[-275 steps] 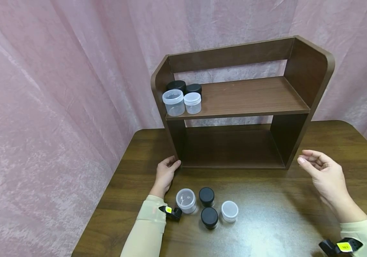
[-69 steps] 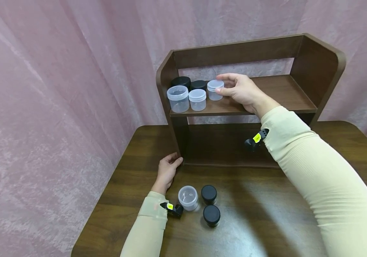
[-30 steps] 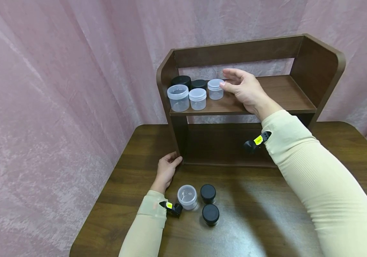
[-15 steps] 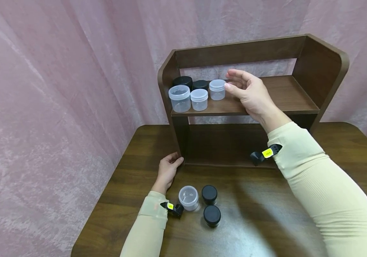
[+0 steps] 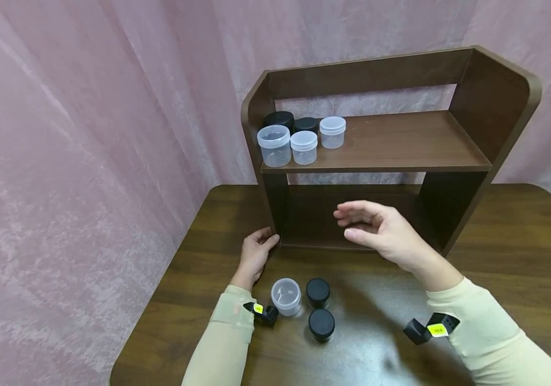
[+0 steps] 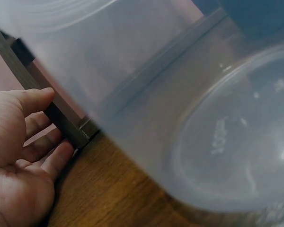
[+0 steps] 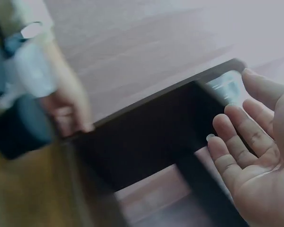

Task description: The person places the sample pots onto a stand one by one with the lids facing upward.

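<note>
My left hand (image 5: 256,254) holds the lower left front corner of a dark brown two-tier shelf (image 5: 391,169); in the left wrist view its thumb and fingers meet the panel's edge. My right hand (image 5: 386,230) hangs in front of the lower tier, fingers loosely bent, nothing in them. On the upper tier's left end stand a large clear jar (image 5: 275,153), a small white-lidded jar (image 5: 304,150), another white-lidded jar (image 5: 332,136) and two black-lidded jars, the larger (image 5: 279,119) and smaller (image 5: 306,124) behind.
On the table (image 5: 198,284), before the shelf, stand a clear jar (image 5: 286,297) and two black-lidded jars, one farther (image 5: 318,292) and one nearer (image 5: 321,324). The clear jar fills much of the left wrist view. A pink curtain (image 5: 87,161) hangs behind.
A white-lidded jar went from the table to the upper tier, right of the others. My right hand let go of it and came down toward me. My left hand stayed at the shelf's corner.
</note>
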Action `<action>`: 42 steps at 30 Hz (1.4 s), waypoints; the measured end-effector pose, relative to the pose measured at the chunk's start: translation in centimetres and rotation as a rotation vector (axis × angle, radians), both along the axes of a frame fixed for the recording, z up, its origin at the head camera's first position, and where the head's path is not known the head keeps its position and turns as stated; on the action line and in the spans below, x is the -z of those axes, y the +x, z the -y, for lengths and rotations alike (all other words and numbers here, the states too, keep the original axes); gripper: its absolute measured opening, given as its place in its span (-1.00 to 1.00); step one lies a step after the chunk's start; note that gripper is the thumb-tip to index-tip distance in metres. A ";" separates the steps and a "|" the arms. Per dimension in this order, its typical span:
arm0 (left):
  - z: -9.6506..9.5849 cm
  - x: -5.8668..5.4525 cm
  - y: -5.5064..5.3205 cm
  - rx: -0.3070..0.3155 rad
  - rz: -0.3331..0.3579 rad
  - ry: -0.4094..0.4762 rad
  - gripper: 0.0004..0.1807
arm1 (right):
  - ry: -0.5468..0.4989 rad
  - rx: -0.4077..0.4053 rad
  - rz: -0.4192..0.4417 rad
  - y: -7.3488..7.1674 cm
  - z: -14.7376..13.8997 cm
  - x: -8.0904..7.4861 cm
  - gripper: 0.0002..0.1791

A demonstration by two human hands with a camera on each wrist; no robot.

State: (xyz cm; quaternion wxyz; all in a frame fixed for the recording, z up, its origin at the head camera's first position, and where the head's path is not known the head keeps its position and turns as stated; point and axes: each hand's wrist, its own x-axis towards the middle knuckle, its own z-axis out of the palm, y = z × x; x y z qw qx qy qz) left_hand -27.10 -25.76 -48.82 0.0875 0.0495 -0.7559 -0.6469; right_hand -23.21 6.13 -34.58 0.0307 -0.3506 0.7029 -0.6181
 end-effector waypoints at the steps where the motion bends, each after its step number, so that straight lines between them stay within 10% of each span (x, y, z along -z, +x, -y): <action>1: 0.0 0.0 0.0 0.000 -0.002 -0.002 -0.53 | 0.005 -0.003 0.020 0.3 -0.2 1.0 -0.54; 16: -0.1 0.0 -0.8 -0.003 -0.026 -0.004 -0.55 | 0.088 -0.064 0.221 1.2 0.0 11.3 -0.53; 42: -0.4 0.2 -0.3 -0.006 -0.027 0.004 -0.58 | 0.115 -0.228 0.294 2.3 3.9 13.3 -0.35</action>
